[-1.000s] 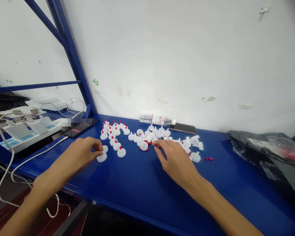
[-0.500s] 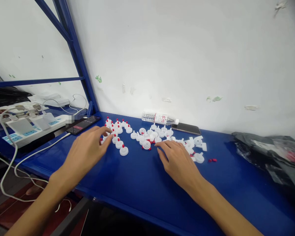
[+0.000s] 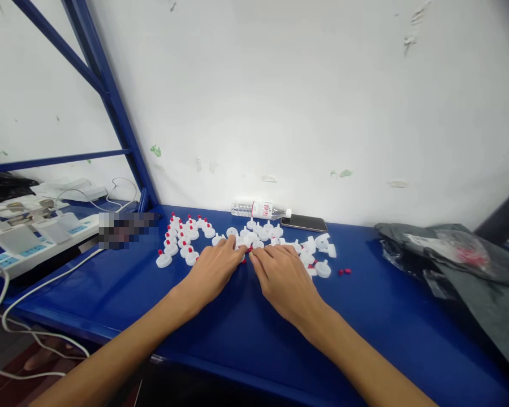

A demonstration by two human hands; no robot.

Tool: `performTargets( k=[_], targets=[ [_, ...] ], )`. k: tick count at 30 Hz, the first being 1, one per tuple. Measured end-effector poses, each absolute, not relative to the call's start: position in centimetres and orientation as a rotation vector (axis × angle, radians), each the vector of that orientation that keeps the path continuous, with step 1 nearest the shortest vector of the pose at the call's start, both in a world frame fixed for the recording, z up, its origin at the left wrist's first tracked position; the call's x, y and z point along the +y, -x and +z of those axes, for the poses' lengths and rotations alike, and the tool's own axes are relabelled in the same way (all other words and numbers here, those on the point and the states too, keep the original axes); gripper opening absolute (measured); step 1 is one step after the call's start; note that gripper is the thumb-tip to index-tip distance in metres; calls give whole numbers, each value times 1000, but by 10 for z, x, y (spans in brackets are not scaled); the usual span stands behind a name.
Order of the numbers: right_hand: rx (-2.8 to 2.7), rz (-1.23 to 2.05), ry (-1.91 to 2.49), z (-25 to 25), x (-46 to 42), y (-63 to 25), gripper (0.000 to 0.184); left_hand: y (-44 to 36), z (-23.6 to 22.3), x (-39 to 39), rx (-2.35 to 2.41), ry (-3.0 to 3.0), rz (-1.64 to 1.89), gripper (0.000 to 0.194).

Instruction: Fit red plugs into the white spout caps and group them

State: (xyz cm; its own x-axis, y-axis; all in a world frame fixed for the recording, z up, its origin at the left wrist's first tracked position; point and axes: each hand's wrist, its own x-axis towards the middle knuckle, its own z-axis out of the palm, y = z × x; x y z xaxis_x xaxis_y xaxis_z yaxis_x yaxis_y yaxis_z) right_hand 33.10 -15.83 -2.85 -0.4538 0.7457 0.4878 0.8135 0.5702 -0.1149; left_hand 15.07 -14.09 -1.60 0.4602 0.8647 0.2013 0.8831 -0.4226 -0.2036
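My left hand [image 3: 214,268] is at the near side of a pile of loose white nozzle caps [image 3: 261,232], its thumb and fingers drawn together. Whatever lies between those fingertips is hidden. Close beside it, my right hand [image 3: 282,274] bends over the same pile with fingers closed, and its grip is also out of sight. A bit of red shows between the two hands. To the left stand several white nozzle caps with red tips [image 3: 182,234], upright in rough rows. Two small red tips [image 3: 344,272] lie loose right of the pile.
Behind the pile lie a clear water bottle [image 3: 261,210] and a dark phone [image 3: 304,223]. A power strip [image 3: 38,249] with chargers and white cables sits at left. Grey plastic bags [image 3: 441,249] are at right on the blue table [image 3: 246,328], against the wall.
My left hand has moved right, from the red-tipped caps to the loose pile, and now sits close to my right hand. The right hand remains at the pile; the view has shifted slightly.
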Motion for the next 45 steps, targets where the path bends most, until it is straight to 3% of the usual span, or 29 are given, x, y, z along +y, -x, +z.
performTargets(
  k=[6,10,15,21,28,32,38,45],
  targets=[
    [-2347,-209,1291,-29,-159,-332,33,-141,-9,-156,-1576,2373,-169,23],
    [-2443,-256,1211,-38,-156,-333,25,-128,-12,-179,-1715,2356,-289,14],
    [-2721,-264,1132,-38,-153,-331,38,-120,-32,-197,-1821,2404,-384,9],
    [-2762,-114,1201,-25,-155,-330,21,-127,-42,-199,-1834,2504,-424,12],
    [-2576,-65,1170,-38,-151,-335,20,-136,-45,-203,-1977,2480,-708,35],
    [-2275,219,1112,-34,-149,-336,24,-136,-47,-200,-1922,2634,-792,26],
    [-1815,821,887,-12,-159,-331,9,-137,-44,-201,-1946,2600,-1008,25],
    [-1974,918,822,-19,-165,-324,9,-138,-43,-201,-1906,2649,-946,15]
  ],
)
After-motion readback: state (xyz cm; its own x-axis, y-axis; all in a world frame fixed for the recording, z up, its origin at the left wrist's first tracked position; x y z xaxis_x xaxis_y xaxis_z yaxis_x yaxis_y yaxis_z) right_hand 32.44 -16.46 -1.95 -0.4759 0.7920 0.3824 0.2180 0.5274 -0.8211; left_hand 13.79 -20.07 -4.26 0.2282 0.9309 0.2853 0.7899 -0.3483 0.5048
